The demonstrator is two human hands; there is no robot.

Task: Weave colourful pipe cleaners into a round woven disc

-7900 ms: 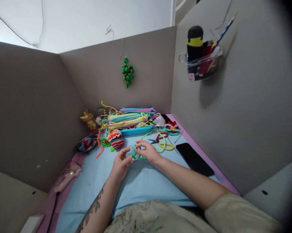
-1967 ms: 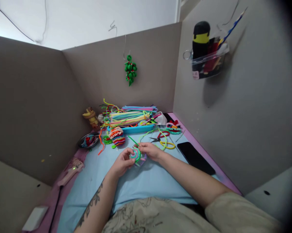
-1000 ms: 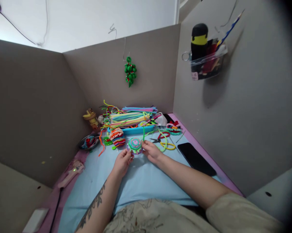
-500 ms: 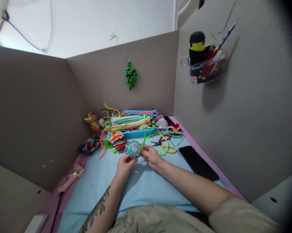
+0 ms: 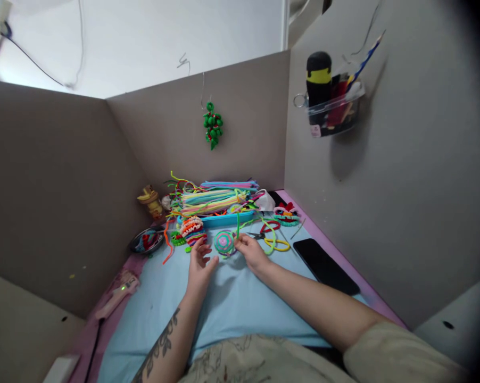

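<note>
R hand point(image 5: 253, 252) pinches round coiled disc point(image 5: 223, 242) w/ green stem sticking up; L hand point(image 5: 199, 263) open just beside it, fingers spread. Scissors point(image 5: 257, 234) right of grip, striped bundle point(image 5: 192, 230) left, on blue surface point(image 5: 232, 298).

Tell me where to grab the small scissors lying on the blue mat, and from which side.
Take the small scissors by the dark handle loops, which seem to point left toward the right hand. Come down from above on that near side: they lie flat on the blue mat, and the far end is crowded by the red and yellow pipe-cleaner loops.
</note>
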